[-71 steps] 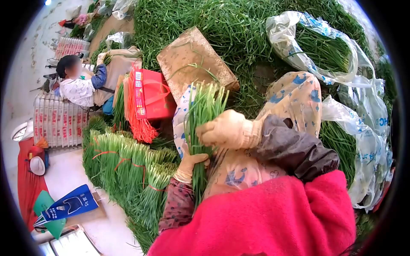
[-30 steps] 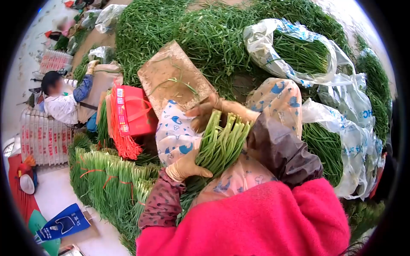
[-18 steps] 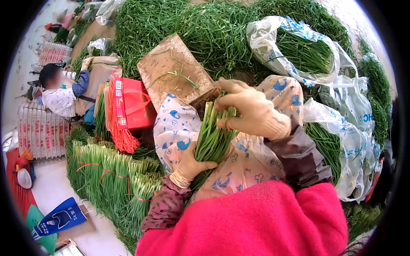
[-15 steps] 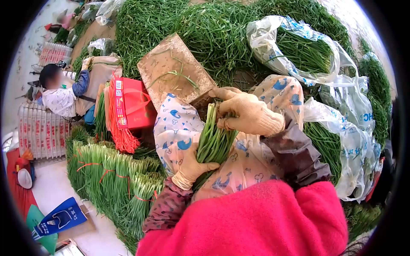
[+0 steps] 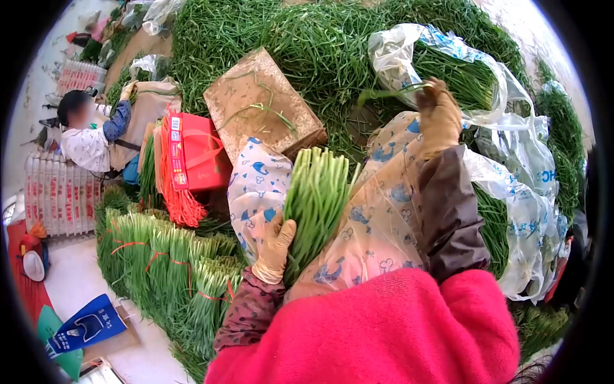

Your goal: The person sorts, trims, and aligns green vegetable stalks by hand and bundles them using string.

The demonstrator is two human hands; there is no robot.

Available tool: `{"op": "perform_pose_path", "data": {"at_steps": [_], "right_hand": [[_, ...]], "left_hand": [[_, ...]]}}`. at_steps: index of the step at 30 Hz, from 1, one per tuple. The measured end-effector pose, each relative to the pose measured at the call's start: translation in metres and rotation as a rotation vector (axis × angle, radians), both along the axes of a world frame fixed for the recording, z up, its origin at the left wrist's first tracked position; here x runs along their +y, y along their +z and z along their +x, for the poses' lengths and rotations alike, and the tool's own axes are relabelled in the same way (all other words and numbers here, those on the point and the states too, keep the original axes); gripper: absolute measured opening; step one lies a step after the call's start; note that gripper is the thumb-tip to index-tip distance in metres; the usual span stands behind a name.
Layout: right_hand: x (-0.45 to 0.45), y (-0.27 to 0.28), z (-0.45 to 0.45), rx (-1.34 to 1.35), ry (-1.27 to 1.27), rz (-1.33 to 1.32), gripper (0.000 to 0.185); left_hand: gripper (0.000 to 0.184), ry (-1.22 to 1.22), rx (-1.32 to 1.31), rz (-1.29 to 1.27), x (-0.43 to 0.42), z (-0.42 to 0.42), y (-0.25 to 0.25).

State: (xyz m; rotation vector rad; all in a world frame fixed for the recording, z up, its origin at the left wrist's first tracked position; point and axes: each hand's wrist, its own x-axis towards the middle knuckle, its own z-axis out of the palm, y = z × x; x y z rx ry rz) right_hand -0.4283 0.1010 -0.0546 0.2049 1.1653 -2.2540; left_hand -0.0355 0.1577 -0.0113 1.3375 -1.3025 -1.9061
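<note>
My gloved left hand [image 5: 274,249] is wrapped round the left side of a bunch of green stalks [image 5: 316,201], whose pale cut ends point up and away from me. The bunch rests over my lap, on a patterned plastic apron [image 5: 374,221]. My gloved right hand [image 5: 439,118] is raised beside the open plastic bag, its fingers pinching a few loose green blades [image 5: 393,93] that trail to the left. A stained wooden block [image 5: 256,96] with stray blades on top lies in front of my knee.
Tied bundles [image 5: 173,256] stand at the left, near a red box [image 5: 201,150] and red ties [image 5: 184,208]. Loose greens [image 5: 288,32] spread ahead. Plastic bags [image 5: 531,211] with greens lie at the right. Another person [image 5: 86,137] sits at the left, near stacked white trays [image 5: 61,195].
My right hand has left the bunch and swung out to the right and forward, taking loose blades along. The bunch now stands more open to view, my left hand still on it.
</note>
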Motion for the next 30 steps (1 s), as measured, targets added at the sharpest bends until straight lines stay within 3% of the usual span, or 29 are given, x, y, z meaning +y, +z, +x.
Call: {"op": "perform_pose_path", "data": {"at_steps": [2, 4, 8, 10, 11, 14, 17, 18, 19, 20, 22, 23, 24, 26, 28, 30], "right_hand": [[0.008, -0.013, -0.008, 0.047, -0.037, 0.073, 0.022], [0.025, -0.024, 0.009, 0.343, 0.526, 0.329, 0.047], [0.057, -0.004, 0.085, 0.196, 1.394, 0.072, 0.100], [0.050, 0.003, 0.122, -0.023, 1.383, -0.321, 0.115], [0.046, 0.015, 0.122, -0.025, 1.402, -0.237, 0.124], [0.029, 0.018, 0.137, -0.055, 1.397, -0.418, 0.125], [0.020, 0.026, 0.137, 0.047, 1.420, -0.367, 0.121], [0.019, 0.025, 0.139, 0.074, 1.431, -0.342, 0.118], [0.019, 0.036, 0.141, 0.082, 1.431, -0.362, 0.094], [0.019, 0.041, 0.145, 0.071, 1.451, -0.357, 0.094], [0.016, 0.047, 0.157, 0.145, 1.376, -0.214, 0.060], [0.016, 0.051, 0.162, 0.116, 1.294, -0.178, 0.036], [0.014, 0.056, 0.163, 0.163, 1.240, -0.076, 0.027], [0.006, 0.066, 0.157, 0.096, 1.120, -0.137, 0.026], [-0.013, 0.085, 0.133, 0.236, 1.039, -0.207, 0.027], [-0.032, 0.119, 0.108, 0.302, 0.890, -0.160, 0.025]], "left_hand": [[0.053, 0.072, -0.107, 0.008, 0.002, -0.001, 0.010], [0.051, 0.211, -0.031, 0.161, 0.000, 0.000, 0.013], [0.048, 0.230, 0.035, 0.162, -0.002, 0.010, 0.001], [0.046, 0.231, 0.041, 0.188, -0.006, 0.008, 0.010], [0.045, 0.121, -0.027, 0.139, -0.009, 0.009, 0.012], [0.047, -0.069, -0.237, -0.071, -0.015, 0.007, 0.009], [0.046, -0.331, -0.427, -0.658, -0.031, -0.007, 0.023], [0.046, -0.317, -0.431, -0.654, -0.032, -0.010, 0.028], [0.047, -0.387, -0.532, -0.661, -0.031, -0.015, 0.032], [0.048, -0.458, -0.633, -0.659, -0.028, -0.021, 0.036], [0.049, -0.494, -0.671, -0.523, -0.026, -0.031, 0.041], [0.049, -0.492, -0.668, -0.581, -0.025, -0.033, 0.040], [0.049, -0.490, -0.662, -0.645, -0.026, -0.035, 0.039], [0.052, -0.401, -0.526, -0.777, -0.030, -0.032, 0.036], [0.055, -0.431, -0.811, -0.599, -0.035, -0.025, 0.046], [0.057, -0.402, -0.871, -0.625, -0.043, -0.002, 0.020]]}}
